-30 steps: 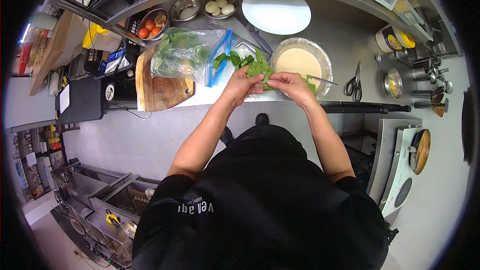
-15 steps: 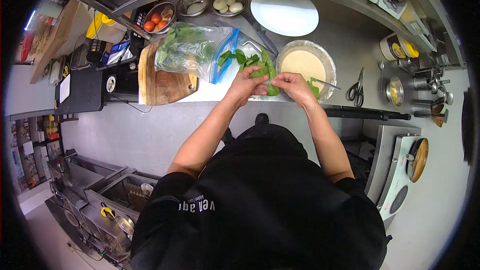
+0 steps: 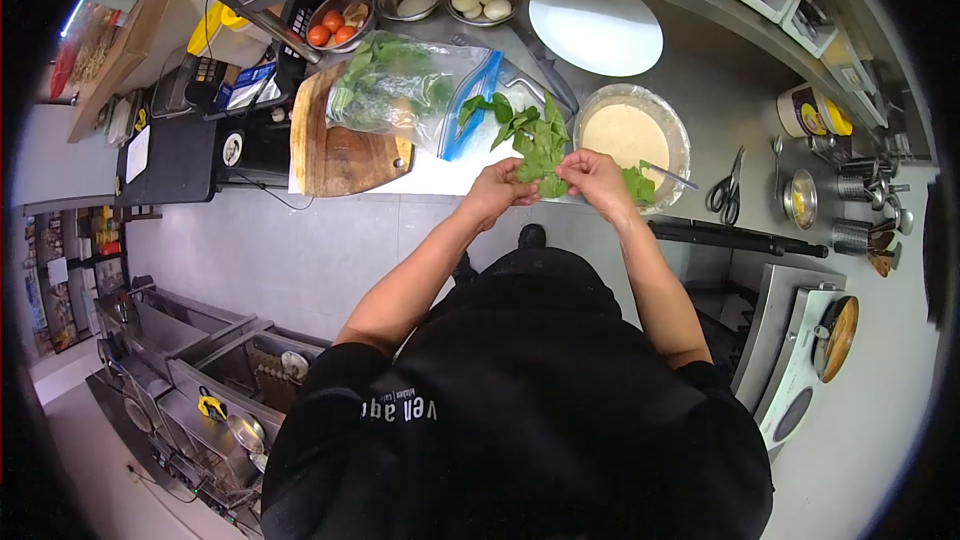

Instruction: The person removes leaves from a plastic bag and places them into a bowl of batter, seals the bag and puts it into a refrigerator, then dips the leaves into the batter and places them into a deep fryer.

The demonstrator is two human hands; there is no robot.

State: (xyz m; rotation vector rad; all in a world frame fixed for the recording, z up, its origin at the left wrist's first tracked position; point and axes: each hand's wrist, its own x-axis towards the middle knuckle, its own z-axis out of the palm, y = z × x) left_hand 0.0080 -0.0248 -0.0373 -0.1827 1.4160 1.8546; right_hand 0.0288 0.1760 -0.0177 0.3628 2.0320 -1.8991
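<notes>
Centrally, leafy greens [image 3: 541,143] are held between the two hands, above the near edge of the worktop [image 3: 705,70]. The long axis of the greens runs away from the person, roughly square to that edge; the far end projects beyond the fingertips and narrows to a pointed leaf, while the near end lies at the fingers. Which end bears the stem cannot be told. The left hand [image 3: 497,192] has its thumb and fingers drawn together on the near left side of the greens. The right hand [image 3: 600,183], close beside it, pinches their near right margin between thumb and forefinger.

Beyond the left hand lie loose leaves [image 3: 484,108], next to the open, blue-edged mouth of a plastic bag [image 3: 465,65], which faces right. Farther left of that hand is a wooden board [image 3: 345,168], partly under the bag. Just beyond the right hand stands a bowl [image 3: 681,135] of pale batter [image 3: 622,128]; a leaf cluster [image 3: 640,183] shows at its near rim, immediately right of the hand. Well to the right of the same hand are scissors [image 3: 727,198], blades directed away from the person.
</notes>
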